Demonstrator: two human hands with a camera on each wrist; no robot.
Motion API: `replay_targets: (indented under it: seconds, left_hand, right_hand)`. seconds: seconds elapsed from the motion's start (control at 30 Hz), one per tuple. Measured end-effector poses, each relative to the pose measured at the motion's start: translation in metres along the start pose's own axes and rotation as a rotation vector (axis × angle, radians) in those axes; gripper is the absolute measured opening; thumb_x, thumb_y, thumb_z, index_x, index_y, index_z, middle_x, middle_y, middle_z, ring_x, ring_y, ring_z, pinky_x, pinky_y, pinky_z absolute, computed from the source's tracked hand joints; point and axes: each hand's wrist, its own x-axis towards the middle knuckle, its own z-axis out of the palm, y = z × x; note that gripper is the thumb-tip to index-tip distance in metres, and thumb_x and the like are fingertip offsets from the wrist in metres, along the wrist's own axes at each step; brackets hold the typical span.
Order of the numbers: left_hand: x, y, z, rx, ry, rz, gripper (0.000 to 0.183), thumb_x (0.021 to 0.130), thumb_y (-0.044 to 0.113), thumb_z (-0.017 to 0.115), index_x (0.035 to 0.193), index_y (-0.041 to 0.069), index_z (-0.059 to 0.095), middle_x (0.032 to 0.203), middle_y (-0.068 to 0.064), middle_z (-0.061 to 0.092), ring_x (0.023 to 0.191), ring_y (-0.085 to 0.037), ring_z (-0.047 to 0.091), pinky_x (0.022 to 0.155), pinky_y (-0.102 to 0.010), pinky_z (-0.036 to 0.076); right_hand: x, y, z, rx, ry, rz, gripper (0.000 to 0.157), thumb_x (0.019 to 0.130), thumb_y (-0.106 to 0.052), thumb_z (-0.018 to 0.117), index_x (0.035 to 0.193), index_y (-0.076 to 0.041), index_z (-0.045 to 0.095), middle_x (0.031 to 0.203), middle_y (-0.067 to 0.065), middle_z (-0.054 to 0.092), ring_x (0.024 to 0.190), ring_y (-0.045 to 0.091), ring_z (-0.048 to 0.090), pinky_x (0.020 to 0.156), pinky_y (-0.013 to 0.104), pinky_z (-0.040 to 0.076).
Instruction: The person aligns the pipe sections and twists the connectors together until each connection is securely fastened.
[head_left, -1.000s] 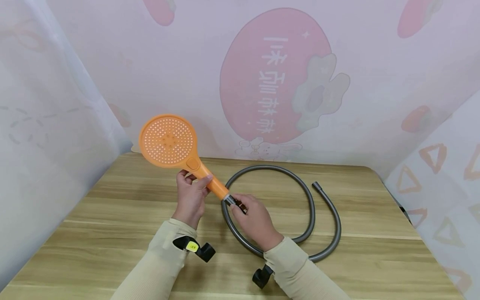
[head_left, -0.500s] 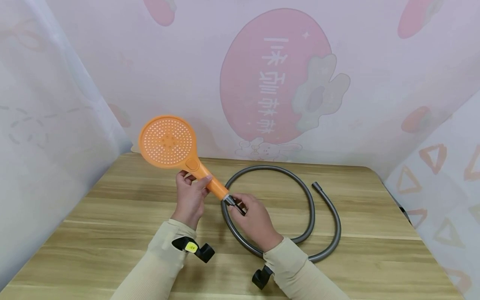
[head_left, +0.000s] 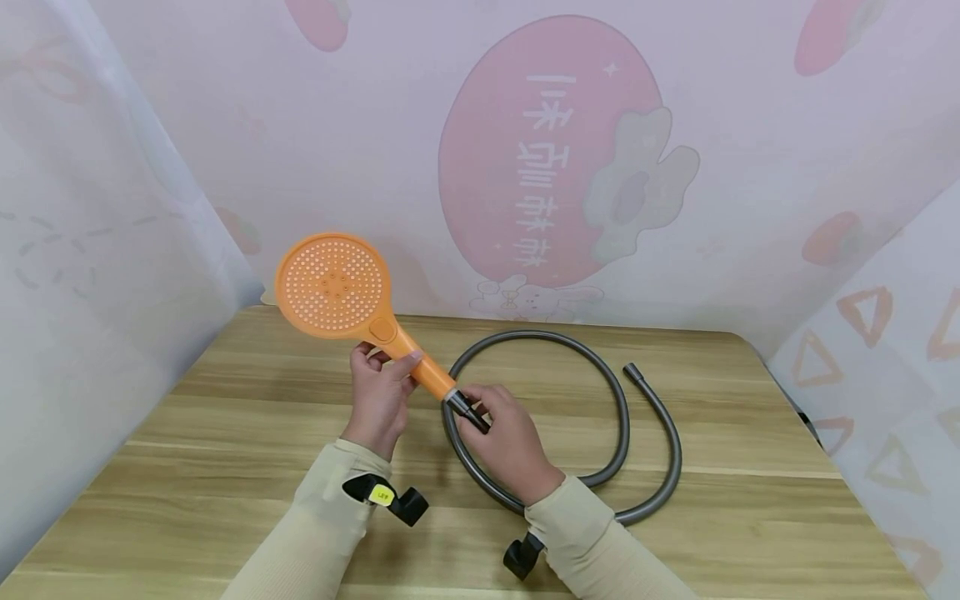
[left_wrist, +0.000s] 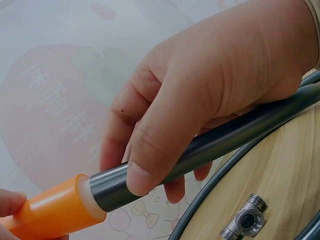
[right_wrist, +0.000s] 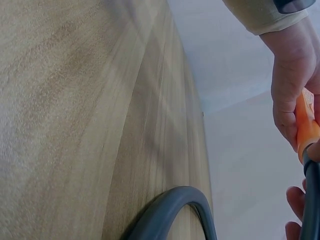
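An orange shower head is raised over the table, its dotted spray face toward me. My left hand holds its handle, thumb lying along the front. At the lower end of the handle, the fingers of my right hand pinch the dark end sleeve of a grey shower hose. The left wrist view has this sleeve in line with the orange handle, right against a pale ring at its mouth. Behind my right hand the hose runs down to the table.
The hose lies in a wide loop on the wooden table, its other end loose at the right. A metal threaded tee fitting lies near the hose, hidden in the head view. Printed curtains stand behind the table.
My right fingers have shifted around the hose sleeve, and more of it shows between thumb and fingers. The shower head has sunk very slightly to the left.
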Motion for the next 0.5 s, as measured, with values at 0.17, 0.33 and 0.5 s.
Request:
replay_targets:
  seconds: [0.17,0.33,0.5]
  left_hand:
    - [-0.0012,0.0001,-0.0002,0.002,0.001,-0.003,0.067,0.089,-0.010,0.056,0.137,0.014,0.017,0.112,-0.004,0.032,0.104,-0.023,0.049,0.083,-0.032,0.052]
    - [-0.0023,0.0006,0.0002,0.013,0.006,-0.005,0.066,0.089,-0.009,0.057,0.137,0.014,0.017,0.112,-0.004,0.034,0.104,-0.023,0.050,0.083,-0.032,0.051]
    - [-0.0039,0.0016,0.0010,0.014,0.004,-0.006,0.067,0.089,-0.009,0.057,0.137,0.014,0.017,0.112,-0.004,0.034,0.104,-0.023,0.050,0.084,-0.032,0.051]
  right_hand:
    - [-0.0010,0.0004,0.0008,-0.010,0.003,-0.006,0.029,0.088,-0.013,0.071,0.116,-0.011,0.066,0.104,0.000,0.062,0.085,0.011,0.058,0.069,0.023,0.051]
    - [-0.0019,-0.0008,0.0001,-0.018,0.006,-0.006,0.028,0.089,-0.014,0.070,0.116,-0.010,0.066,0.104,0.000,0.062,0.084,0.012,0.058,0.067,0.022,0.050]
    - [-0.0024,-0.0030,-0.0016,-0.011,-0.002,0.013,0.028,0.089,-0.015,0.069,0.117,-0.010,0.065,0.104,0.000,0.062,0.084,0.011,0.057,0.066,0.022,0.050]
